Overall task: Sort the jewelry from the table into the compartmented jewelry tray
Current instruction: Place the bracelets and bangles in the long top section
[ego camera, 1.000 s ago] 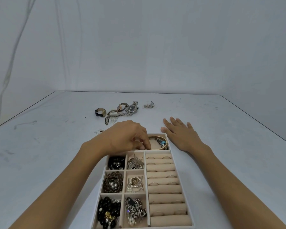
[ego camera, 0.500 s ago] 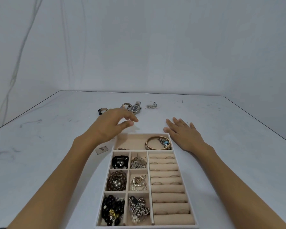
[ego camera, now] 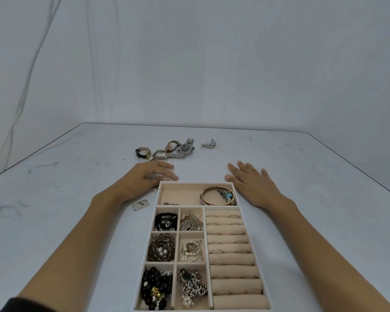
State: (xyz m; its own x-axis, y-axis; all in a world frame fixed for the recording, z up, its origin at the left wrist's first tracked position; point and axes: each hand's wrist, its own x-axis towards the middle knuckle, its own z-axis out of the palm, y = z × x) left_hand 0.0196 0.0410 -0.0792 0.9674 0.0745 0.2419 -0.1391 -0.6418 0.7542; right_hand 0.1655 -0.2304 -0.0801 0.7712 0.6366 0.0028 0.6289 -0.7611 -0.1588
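The beige compartmented jewelry tray (ego camera: 196,183) lies in front of me, its small cells filled with beads, chains and brooches, and rings sit in the padded rolls on the right. Its wide far compartment holds a gold bangle (ego camera: 213,195) with a charm bracelet, and a small chain piece (ego camera: 170,203). My left hand (ego camera: 148,177) rests on the table just beyond the tray's far left corner, fingers loosely extended, holding nothing that I can see. To the right of the tray's far end, my right hand (ego camera: 249,182) lies flat. Several watches (ego camera: 167,151) lie further back.
A small silver piece (ego camera: 209,144) lies to the right of the watches. A little clear packet (ego camera: 140,204) sits on the table left of the tray, beside my left forearm. The table's edges run far left and far right; a grey wall stands behind.
My left hand left the tray's far compartment, rose toward the watches, then came down on the table beyond the tray's corner. The small chain piece now lies in that compartment. The right hand stayed put.
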